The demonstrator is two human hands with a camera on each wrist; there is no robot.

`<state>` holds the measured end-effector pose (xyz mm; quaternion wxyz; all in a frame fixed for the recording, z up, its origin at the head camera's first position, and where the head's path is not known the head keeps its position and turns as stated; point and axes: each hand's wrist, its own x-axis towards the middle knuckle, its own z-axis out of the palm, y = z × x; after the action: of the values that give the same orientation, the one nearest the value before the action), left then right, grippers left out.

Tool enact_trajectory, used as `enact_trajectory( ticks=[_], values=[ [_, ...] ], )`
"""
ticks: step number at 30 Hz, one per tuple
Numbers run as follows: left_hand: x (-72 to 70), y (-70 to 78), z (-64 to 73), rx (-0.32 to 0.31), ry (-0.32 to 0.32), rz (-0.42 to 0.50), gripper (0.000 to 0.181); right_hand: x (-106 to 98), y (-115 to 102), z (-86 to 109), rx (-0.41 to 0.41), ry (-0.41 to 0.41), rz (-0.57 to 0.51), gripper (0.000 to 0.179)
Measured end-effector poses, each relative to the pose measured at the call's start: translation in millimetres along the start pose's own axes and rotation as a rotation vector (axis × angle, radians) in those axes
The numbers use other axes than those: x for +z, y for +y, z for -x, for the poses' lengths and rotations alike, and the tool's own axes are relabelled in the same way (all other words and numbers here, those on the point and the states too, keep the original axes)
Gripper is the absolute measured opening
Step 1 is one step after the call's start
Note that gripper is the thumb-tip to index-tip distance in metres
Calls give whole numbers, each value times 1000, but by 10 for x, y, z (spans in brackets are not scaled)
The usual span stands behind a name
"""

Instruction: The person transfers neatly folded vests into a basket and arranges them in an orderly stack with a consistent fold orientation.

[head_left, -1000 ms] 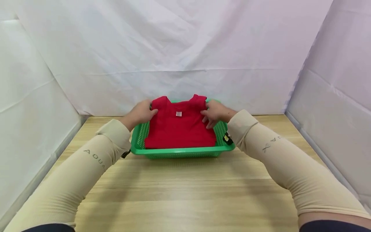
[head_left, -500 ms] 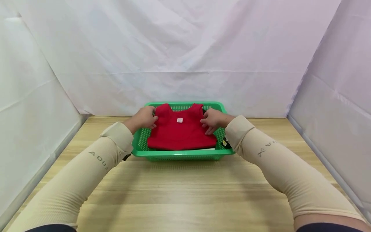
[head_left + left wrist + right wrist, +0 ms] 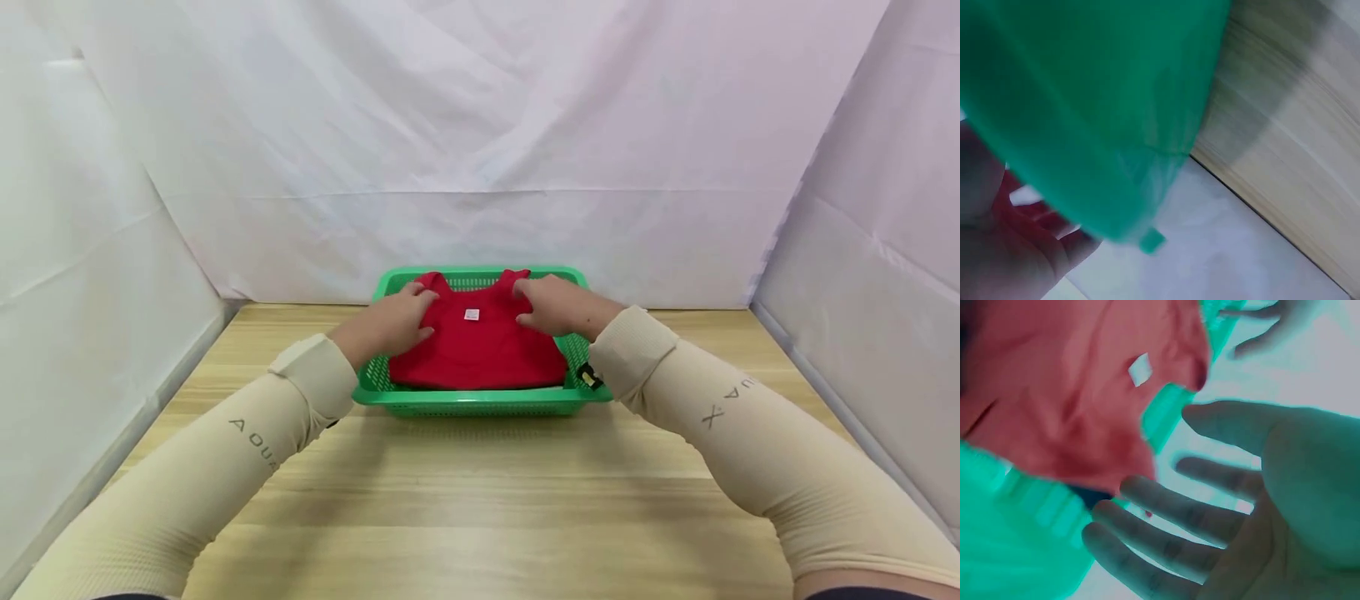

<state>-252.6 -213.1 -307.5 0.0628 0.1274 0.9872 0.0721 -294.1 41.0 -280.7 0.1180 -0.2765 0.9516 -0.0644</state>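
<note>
A folded red top (image 3: 480,354) with a white neck label (image 3: 472,315) lies in a green plastic basket (image 3: 480,398). My left hand (image 3: 392,323) hovers over its left shoulder, fingers loosely bent and gripping nothing. Over the right shoulder is my right hand (image 3: 557,305). In the right wrist view the right hand (image 3: 1235,506) is spread, its fingers apart from the cloth. The left wrist view has the basket's outer wall (image 3: 1097,119) filling much of it, with the left hand (image 3: 1016,250) beyond the rim.
The basket stands on a wood-grain table (image 3: 480,500), close to a white sheet (image 3: 480,125) hung behind. White panels rise at left and right. Something dark (image 3: 1088,495) shows under the red top's edge in the right wrist view.
The red top has sunk lower into the basket, its shoulders no longer held up. Both hands have let go and lifted off its side edges, the left one shifting inward.
</note>
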Motion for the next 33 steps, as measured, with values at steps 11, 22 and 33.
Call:
enact_trajectory(
  ticks=[11, 22, 33],
  values=[
    [78, 155, 66, 118, -161, -177, 57, 40, -84, 158, -146, -251, 115, 47],
    [187, 135, -9, 115, -237, -162, 59, 138, 132, 417, -132, -378, 74, 48],
    [338, 120, -32, 132, -246, -147, 57, 457, 309, 479, -108, -319, -83, 55]
  ],
)
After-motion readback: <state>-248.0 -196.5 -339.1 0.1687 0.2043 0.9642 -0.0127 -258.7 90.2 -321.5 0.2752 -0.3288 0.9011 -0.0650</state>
